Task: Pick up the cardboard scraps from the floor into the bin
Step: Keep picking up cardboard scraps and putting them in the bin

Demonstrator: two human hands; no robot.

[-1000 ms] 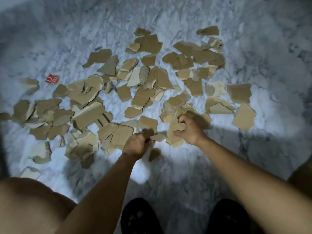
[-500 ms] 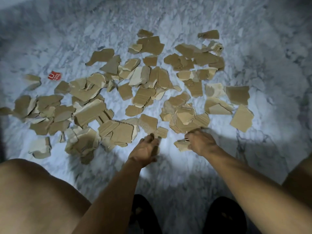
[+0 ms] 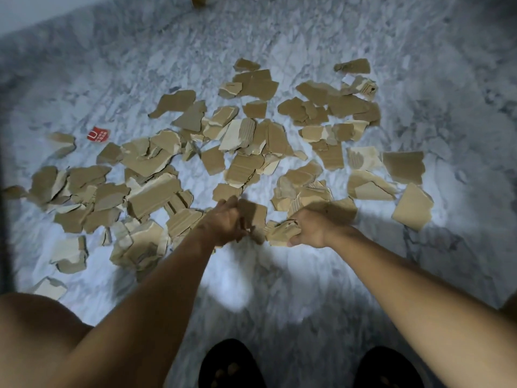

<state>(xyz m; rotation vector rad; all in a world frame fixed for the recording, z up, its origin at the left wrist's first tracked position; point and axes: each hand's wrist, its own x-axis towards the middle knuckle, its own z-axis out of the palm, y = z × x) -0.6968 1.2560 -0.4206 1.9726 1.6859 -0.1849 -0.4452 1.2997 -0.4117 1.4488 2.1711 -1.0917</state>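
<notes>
Several torn brown cardboard scraps [image 3: 246, 141] lie scattered across the white marble floor [image 3: 112, 65]. At the near edge of the pile my left hand [image 3: 223, 222] has its fingers curled round a dark scrap [image 3: 256, 212]. Just to its right, my right hand [image 3: 313, 226] grips a crumpled scrap [image 3: 281, 233], thumb underneath. The two hands are close together, almost touching. No bin is in view.
A small red printed piece [image 3: 98, 134] lies at the left among the scraps. My two dark slippers [image 3: 232, 365] stand at the bottom edge, and my left knee [image 3: 36, 331] fills the lower left. A brown object [image 3: 200, 0] pokes in at the top edge.
Both hands had opened near the floor half a second ago; now each has closed on a scrap and moved slightly forward into the pile's near edge.
</notes>
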